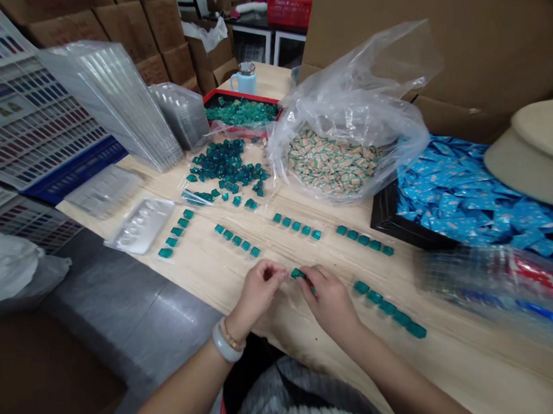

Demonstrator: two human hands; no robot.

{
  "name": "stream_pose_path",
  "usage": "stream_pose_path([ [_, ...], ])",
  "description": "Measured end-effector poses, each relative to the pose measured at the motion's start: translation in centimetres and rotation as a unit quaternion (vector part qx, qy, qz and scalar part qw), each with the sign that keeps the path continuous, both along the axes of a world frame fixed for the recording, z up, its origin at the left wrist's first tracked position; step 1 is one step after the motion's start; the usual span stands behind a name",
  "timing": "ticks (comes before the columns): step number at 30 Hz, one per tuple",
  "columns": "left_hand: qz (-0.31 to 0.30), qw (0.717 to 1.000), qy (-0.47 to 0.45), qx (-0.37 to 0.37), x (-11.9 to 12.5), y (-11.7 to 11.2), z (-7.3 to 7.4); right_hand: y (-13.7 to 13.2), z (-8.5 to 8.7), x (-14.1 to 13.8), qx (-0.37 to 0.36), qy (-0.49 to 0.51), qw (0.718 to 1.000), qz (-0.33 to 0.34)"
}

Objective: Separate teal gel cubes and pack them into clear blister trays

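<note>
My right hand [329, 292] has its fingers closed on a teal green gem-like piece [297, 273] near the table's front edge. Just left of it, my left hand [259, 288] is in a pinch; whatever sits between its fingertips is too small to make out. Short rows of similar teal pieces lie around my hands: one row [390, 309] to the right, one row [237, 240] beyond the left hand, others farther back. A loose heap of teal pieces [222, 160] is spread on clear plastic at the table's middle.
A clear bag [345, 112] of small printed packets [330, 163] stands behind. A black tray [390, 222] of blue sachets [472, 189] is at right. Clear plastic trays [141, 224] lie at left, beside stacked clear sheets [115, 104]. A red-rimmed tray [246, 97] and blue mug [246, 81] are farther back.
</note>
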State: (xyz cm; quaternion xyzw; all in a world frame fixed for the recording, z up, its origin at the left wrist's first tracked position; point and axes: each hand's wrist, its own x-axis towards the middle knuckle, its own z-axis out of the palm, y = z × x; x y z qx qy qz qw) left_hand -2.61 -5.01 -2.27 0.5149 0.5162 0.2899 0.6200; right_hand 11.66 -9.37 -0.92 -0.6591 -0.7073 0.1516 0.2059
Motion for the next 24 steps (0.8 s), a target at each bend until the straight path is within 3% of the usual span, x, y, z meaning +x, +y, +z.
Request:
stream_pose_path([
  [2,-0.044,0.981,0.117,0.145,-0.5,0.4,-0.3,1.0,-0.1,-0.4,-0.034,-0.112,0.993,0.01],
  [4,-0.129,0.946,0.194,0.226,-0.8,0.3,-0.6,1.7,-0.4,-0.8,-0.06,-0.179,0.982,0.026],
  [7,-0.19,0.915,0.248,0.255,-0.9,-0.3,-0.8,2.0,-1.3,-1.0,-0.065,-0.198,0.978,0.032],
  [10,-0.208,0.913,0.237,0.257,-1.5,0.9,-0.2,1.5,-2.5,-0.4,-0.046,-0.16,0.985,0.037],
  [12,-0.182,0.917,0.232,0.269,-2.5,3.8,0.6,1.2,-3.0,0.4,-0.021,-0.126,0.991,0.046],
  [15,-0.067,0.905,0.295,0.299,-4.2,10.2,1.5,1.2,-3.0,1.5,0.027,-0.093,0.995,0.036],
  [17,-0.029,0.884,0.363,0.293,-4.8,14.3,1.5,1.7,-2.4,1.8,0.054,-0.072,0.996,0.028],
  [19,-0.016,0.88,0.402,0.252,-4.5,17.2,1.0,2.7,-1.6,1.7,0.078,-0.045,0.995,0.041],
  [21,-0.008,0.888,0.406,0.217,-3.9,18.7,0.5,3.9,-0.7,1.4,0.099,-0.022,0.993,0.057],
  [24,-0.016,0.901,0.381,0.207,-3.0,18.6,0.5,6.2,0.3,0.8,0.11,0.016,0.992,0.062],
])
